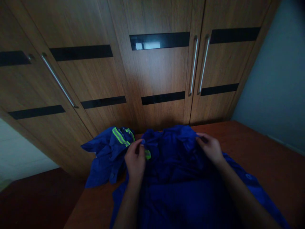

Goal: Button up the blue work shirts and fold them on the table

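A dark blue work garment [176,197] lies spread and wrinkled on the reddish-brown wooden surface, stretching toward the bottom of the view. My left hand [136,157] pinches its far edge on the left, beside a small patch of yellow-green strip. On the right, my right hand [209,147] grips the same edge between thumb and fingers. Between the two hands the cloth is bunched up in folds. Which part of the garment this is, I cannot tell. Left of my left hand lies a second blue garment [102,162], crumpled, with a yellow-green and silver reflective band.
A wooden wardrobe [157,70] with dark strips and long metal handles [193,66] stands right behind the surface. The brown wooden surface [274,165] extends to the right, up to a pale wall [269,92]. At the lower left is a dark reddish floor [35,197].
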A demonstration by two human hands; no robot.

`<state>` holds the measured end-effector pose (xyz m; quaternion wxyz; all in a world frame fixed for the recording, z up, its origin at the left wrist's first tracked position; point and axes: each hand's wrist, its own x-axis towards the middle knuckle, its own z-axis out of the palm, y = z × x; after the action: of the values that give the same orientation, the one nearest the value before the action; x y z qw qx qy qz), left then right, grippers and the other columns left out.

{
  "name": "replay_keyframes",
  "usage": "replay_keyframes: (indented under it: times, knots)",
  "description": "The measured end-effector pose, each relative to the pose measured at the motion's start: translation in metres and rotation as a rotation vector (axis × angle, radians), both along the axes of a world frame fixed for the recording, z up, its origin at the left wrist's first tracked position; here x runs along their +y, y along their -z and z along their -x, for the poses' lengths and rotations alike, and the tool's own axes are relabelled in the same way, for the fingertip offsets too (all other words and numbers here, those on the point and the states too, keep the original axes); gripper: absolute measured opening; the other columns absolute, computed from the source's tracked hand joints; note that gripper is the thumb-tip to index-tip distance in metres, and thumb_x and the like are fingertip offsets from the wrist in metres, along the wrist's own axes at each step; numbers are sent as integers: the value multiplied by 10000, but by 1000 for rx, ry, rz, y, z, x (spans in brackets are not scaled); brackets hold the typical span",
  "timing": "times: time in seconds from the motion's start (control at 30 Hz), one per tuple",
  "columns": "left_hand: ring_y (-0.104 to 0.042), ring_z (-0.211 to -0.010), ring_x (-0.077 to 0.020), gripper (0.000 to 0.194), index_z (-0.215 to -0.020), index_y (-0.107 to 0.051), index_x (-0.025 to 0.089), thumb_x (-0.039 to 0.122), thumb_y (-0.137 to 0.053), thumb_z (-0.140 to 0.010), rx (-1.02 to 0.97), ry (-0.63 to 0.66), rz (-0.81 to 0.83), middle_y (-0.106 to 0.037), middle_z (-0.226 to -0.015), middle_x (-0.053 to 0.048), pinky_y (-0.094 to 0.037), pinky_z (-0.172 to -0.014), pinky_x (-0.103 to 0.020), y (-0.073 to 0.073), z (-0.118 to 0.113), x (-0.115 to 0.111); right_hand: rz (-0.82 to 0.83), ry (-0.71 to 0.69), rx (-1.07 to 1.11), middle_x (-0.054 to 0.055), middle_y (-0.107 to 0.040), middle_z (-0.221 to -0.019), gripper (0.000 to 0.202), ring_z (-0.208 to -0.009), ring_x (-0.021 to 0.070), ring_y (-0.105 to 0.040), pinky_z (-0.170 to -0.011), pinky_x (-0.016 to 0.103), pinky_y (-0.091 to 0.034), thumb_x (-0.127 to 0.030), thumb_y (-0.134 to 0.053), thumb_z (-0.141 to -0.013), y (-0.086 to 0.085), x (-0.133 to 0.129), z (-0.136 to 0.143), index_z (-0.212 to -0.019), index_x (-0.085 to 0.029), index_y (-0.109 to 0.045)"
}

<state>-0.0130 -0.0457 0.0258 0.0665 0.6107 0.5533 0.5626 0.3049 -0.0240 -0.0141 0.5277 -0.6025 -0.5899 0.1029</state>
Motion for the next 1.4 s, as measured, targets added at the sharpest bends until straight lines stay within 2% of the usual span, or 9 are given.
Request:
replay_keyframes:
  times: [0.13,0.23,0.43,0.53,0.7,0.83,1.03,1.2,1.4]
  knots:
    - [-636,-895,-217,230,-996,-646,195,271,-471,-867,275,-133,19,-666,-946,-46,-497,-812,-335,-15,47,-16,112,420,-164,143,-717,-936,349,-847,261,-671,-711,337,-485,-350,-519,-842,-29,-4,-76,-1082,-148,-671]
    - [-629,-898,-226,231,-983,-626,193,233,-435,-858,512,-58,101,-630,-980,-66,-511,-793,-351,-1,62,-38,245,519,-463,169,-701,-994,403,-830,286,-664,-648,352,-447,-322,-465,-873,-33,-22,-107,-1225,-175,-597]
    - [-591,-1074,-224,268,-1080,-553,226,193,-364,-894,583,228,341,-553,-1209,-93,-488,-931,-415,55,51,-81,403,-73,-707,97,-660,-1108,352,-932,222,-648,-787,317,-471,-237,-411,-885,26,-70,-81,-1156,-231,-635]
    - [-449,-1274,-265,286,-1163,-538,246,281,-430,-900,593,348,449,-460,-1377,-101,-395,-1036,-488,60,39,-93,412,-12,-703,137,-617,-1136,321,-1022,256,-600,-836,346,-462,-183,-457,-836,47,-82,-46,-1091,-185,-652]
    - [-204,-1404,-349,771,-1377,-398,283,274,-715,-674,558,583,616,-264,-1528,-115,-234,-1104,-572,54,3,-93,391,-156,-521,128,-639,-1010,282,-958,229,-607,-886,343,-439,-143,-418,-830,34,-75,28,-985,-164,-653]
    - [-103,-1425,-350,1150,-1498,-93,264,175,-762,-566,442,534,592,-87,-1566,-154,-227,-1112,-546,60,-37,-83,421,-399,-123,109,-675,-983,243,-935,230,-623,-861,345,-461,-192,-482,-808,21,-72,83,-960,-171,-670]
    - [-330,-1359,-301,840,-1423,-330,213,75,-638,-654,252,427,357,-227,-1512,-168,-375,-1058,-442,65,-53,-68,438,-895,408,57,-716,-929,355,-834,230,-649,-822,374,-496,-409,-516,-854,4,-86,113,-1019,-161,-709]
    - [-619,-1010,-222,365,-1124,-586,186,121,-531,-770,102,284,45,-633,-1069,-91,-500,-894,-367,46,-41,-52,196,-799,142,20,-709,-992,312,-874,199,-647,-807,324,-505,-243,-451,-880,-30,-96,110,-1056,-210,-706]
    - [-625,-952,-217,274,-1012,-618,179,257,-596,-750,29,46,-201,-661,-988,-49,-498,-869,-361,-34,-6,-44,-214,-314,188,62,-657,-1148,350,-1076,198,-595,-957,397,-456,-181,-411,-866,-30,-82,93,-1108,-258,-652]
